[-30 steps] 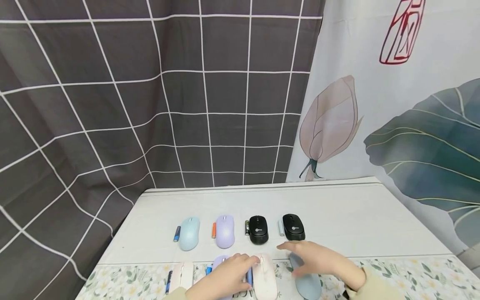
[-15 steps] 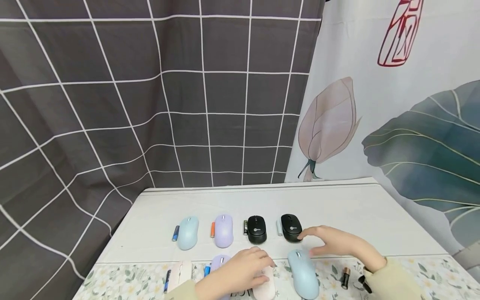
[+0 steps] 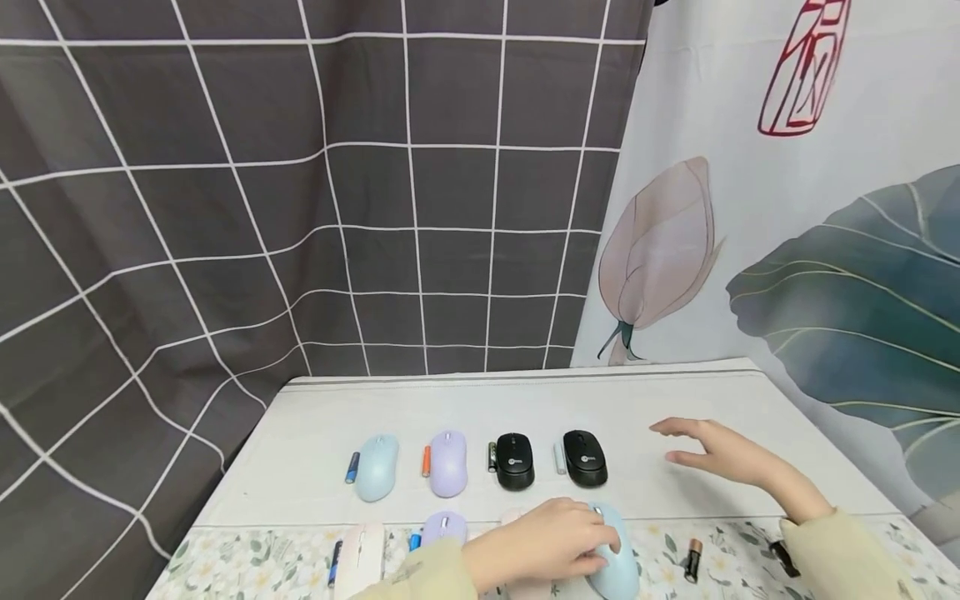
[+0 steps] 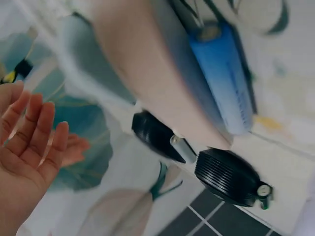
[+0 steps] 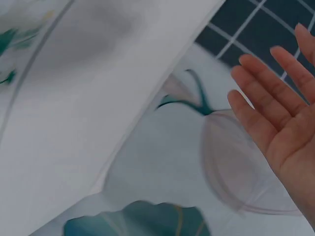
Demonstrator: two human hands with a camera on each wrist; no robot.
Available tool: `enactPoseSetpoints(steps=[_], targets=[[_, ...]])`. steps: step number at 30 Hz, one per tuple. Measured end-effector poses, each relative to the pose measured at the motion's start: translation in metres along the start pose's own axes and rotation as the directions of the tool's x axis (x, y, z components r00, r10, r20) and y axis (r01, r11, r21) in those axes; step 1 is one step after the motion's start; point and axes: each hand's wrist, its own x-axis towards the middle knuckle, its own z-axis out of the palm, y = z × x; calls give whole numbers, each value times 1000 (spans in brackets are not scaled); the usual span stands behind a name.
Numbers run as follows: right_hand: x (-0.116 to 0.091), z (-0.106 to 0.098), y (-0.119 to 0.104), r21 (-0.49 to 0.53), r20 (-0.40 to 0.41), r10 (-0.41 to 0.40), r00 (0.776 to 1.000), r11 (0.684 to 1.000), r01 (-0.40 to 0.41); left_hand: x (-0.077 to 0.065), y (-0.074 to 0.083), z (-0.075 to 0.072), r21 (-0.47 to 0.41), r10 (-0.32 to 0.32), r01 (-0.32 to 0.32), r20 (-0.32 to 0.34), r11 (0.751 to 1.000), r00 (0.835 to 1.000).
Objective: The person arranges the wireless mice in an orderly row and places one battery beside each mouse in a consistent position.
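My left hand [image 3: 551, 537] reaches across a pale pink computer mouse [image 3: 528, 590], which it partly covers. Its fingertips are at the left side of a light blue mouse [image 3: 618, 554]; contact is unclear. In the left wrist view, that hand's fingers [image 4: 39, 128] are loosely extended, with the pink mouse [image 4: 152, 69] and a blue battery [image 4: 221, 78] close by. My right hand [image 3: 727, 454] hovers over the table's white right part, fingers spread and holding nothing. A black and copper battery [image 3: 693, 560] lies on the floral cloth between the blue mouse and the right sleeve.
Across the back stand a light blue mouse [image 3: 377, 467], a purple mouse [image 3: 448, 464] and two black mice [image 3: 514, 461], each with a battery on its left. In front are another purple mouse [image 3: 444, 525], a cream-pink mouse [image 3: 360, 557] and a dark blue battery [image 3: 335, 562].
My left hand has shifted right, from the pink mouse to the light blue mouse. The right hand has left the light blue mouse and moved right and away, uncovering the black and copper battery.
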Motion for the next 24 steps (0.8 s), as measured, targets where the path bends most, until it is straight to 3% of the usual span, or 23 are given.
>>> enactPoseSetpoints(steps=[8, 14, 18, 24], targets=[[-13, 6, 27, -16, -117, 128, 985, 991, -130, 45, -1, 9, 23, 45, -47, 102, 999, 994], [-16, 7, 48, -73, -308, 107, 945, 988, -135, 82, -3, 14, 6, 98, -101, 162, 995, 982], [-16, 10, 61, -77, -390, 86, 917, 989, -126, 99, 1, 19, 9, 73, -76, 161, 997, 984], [-16, 18, 80, -48, -409, 88, 908, 992, -118, 120, 11, 29, 49, 23, -33, 188, 998, 982]])
